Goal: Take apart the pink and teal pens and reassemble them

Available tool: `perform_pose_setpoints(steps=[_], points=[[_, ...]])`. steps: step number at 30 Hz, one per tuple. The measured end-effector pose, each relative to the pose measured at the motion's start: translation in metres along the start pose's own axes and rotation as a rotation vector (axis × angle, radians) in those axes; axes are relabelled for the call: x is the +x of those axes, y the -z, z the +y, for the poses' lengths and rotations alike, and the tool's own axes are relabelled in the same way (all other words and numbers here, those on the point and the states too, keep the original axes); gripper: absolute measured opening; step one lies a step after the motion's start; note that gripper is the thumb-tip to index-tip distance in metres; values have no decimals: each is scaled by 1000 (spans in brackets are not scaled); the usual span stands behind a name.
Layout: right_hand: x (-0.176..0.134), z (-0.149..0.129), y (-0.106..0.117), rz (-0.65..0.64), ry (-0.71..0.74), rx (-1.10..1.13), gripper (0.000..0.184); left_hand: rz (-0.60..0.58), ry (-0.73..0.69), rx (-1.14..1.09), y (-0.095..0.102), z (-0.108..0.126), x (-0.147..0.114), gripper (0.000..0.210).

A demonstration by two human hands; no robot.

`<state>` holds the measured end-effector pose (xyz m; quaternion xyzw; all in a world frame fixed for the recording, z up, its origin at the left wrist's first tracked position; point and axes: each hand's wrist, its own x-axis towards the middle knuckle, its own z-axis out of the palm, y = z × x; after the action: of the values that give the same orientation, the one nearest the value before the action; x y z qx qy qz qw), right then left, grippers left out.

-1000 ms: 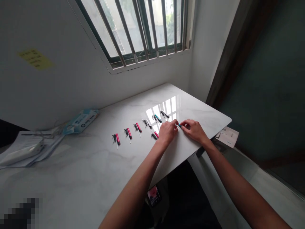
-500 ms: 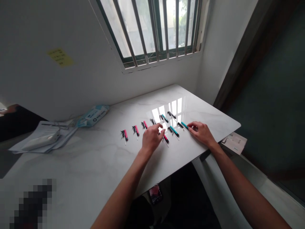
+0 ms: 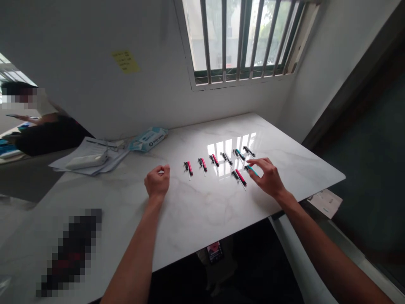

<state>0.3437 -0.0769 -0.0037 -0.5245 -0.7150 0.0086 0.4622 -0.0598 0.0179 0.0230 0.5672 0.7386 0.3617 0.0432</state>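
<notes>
Several taken-apart pens lie in two rows on the white marble-patterned table [image 3: 190, 211], each with a coloured barrel, a black cap and a thin white refill. Red barrels [image 3: 190, 167] make up the left of the far row, with a dark pen set [image 3: 226, 158], a teal one [image 3: 239, 154] and a black one [image 3: 249, 151] further right. Left of the rows, my left hand [image 3: 157, 181] is curled into a fist; its inside is hidden. My right hand [image 3: 265, 175] is open, thumb and forefinger apart around a teal pen barrel [image 3: 252, 170], beside a red pen set [image 3: 240, 177].
A wet-wipes pack [image 3: 150, 139] and papers [image 3: 91, 162] with a white device lie at the table's back left. A pixelated dark object [image 3: 71, 253] is at front left. A phone [image 3: 215, 252] shows below the table edge. Another person [image 3: 47, 126] sits far left.
The view has swung left. My left hand has moved left, away from the pens, and closed into a fist. My right hand has shifted left along the near row, covering part of it.
</notes>
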Motion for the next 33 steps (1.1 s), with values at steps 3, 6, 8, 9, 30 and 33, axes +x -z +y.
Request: perform_pose_setpoints(steps=[3, 6, 8, 9, 30, 33], points=[[33, -46, -29, -139, 110, 116, 45, 14, 2, -28, -1, -5, -1, 38], [71, -81, -65, -338, 191, 176, 65, -10, -14, -57, -3, -6, -4, 37], [93, -96, -94, -433, 230, 193, 75, -18, -32, -72, -4, -7, -6, 34], [102, -100, -109, -473, 242, 193, 78, -19, -33, -77, -5, -7, -7, 35], [125, -91, -211, -665, 248, -37, 75, -56, -69, -137, -12, -4, -11, 37], [124, -92, -212, -659, 243, -40, 73, -51, -69, -141, -12, -4, -12, 37]])
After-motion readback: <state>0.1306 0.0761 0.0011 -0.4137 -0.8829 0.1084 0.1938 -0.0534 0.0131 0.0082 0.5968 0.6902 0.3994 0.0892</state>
